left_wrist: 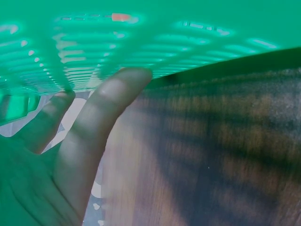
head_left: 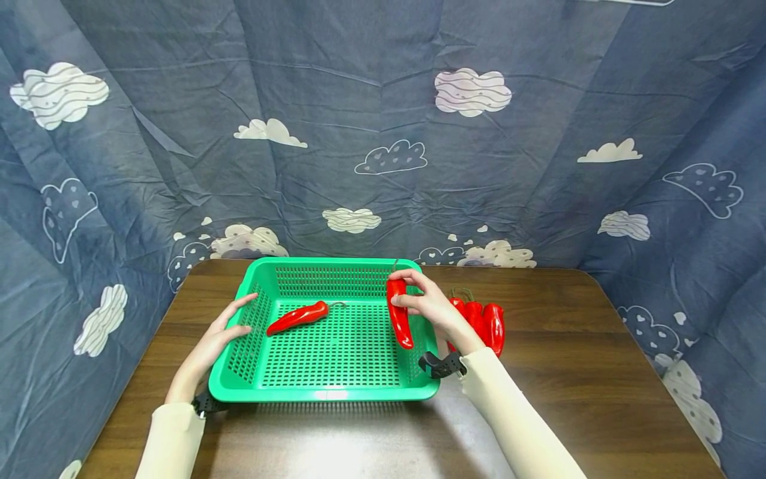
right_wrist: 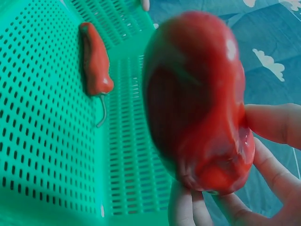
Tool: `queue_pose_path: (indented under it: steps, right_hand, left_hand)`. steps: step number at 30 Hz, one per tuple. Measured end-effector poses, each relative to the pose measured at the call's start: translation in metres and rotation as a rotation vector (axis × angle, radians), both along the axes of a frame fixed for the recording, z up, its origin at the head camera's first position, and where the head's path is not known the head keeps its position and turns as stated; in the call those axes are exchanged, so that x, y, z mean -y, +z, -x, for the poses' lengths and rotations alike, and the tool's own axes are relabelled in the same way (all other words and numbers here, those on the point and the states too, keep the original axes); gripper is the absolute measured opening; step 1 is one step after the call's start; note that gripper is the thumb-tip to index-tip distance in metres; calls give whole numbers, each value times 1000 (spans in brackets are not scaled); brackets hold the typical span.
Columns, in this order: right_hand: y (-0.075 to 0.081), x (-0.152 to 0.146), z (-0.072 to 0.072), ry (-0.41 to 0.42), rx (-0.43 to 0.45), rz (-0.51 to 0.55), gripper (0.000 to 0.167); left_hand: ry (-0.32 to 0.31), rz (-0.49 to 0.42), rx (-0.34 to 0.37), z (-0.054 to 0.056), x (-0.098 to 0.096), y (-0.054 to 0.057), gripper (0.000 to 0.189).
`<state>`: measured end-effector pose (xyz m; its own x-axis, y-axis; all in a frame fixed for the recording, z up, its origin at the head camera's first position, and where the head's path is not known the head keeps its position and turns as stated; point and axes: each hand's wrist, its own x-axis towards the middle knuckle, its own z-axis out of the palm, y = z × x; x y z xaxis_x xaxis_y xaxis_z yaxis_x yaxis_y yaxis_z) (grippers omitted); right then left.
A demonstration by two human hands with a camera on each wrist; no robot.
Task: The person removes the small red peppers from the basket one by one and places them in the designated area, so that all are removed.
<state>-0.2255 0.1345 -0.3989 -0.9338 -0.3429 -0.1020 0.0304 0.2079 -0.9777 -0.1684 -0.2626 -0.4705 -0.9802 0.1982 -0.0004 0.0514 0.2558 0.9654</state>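
One red chili pepper (head_left: 302, 316) lies on the floor of my green slotted basket (head_left: 323, 394), a little toward ten o'clock from the middle, its tip toward eight o'clock and its thin stem toward three. A second one, the held pepper (head_left: 402, 329), is pinched in my right hand (head_left: 427, 303), over the basket's three o'clock side. My thumb and fingers grip its upper part, near the stem end, and its tip points to between five and six o'clock; I cannot tell whether that tip touches the basket floor.

At least three more, the bunched peppers (head_left: 494, 326), lie on the brown wood-grained counter (head_left: 574, 372), outside the basket at three o'clock. My right wrist and arm hide part of them, so I cannot give a full count.

My left hand (head_left: 218, 336) is at nine o'clock by the basket's side, its fingers wide, the thumb well apart from the rest, holding nothing. Whether it touches the wall I cannot tell.

I judge the filling to be at an early stage: one pepper is in, one is over the basket but not yet released, and the bunch at three o'clock is left. Much of the slotted floor is bare.
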Motion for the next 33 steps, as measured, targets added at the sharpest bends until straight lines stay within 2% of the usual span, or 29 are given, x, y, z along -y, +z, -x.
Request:
queue_pose_path:
  steps: [5, 14, 24, 33]
  right_hand:
    - [4, -9, -3, 0, -13, -6, 44]
    - [0, -26, -2, -11, -26, -7, 45]
    - [-5, -43, 0, -23, -22, 8, 44]
    - [-6, -56, -2, -51, -28, -12, 45]
  left_hand:
    - [-1, -3, -3, 0, 0, 1, 62]
    - [-1, 8, -7, 0, 0, 0, 62]
    - [3, 17, 22, 0, 1, -2, 61]
    - [4, 18, 14, 0, 0, 1, 62]
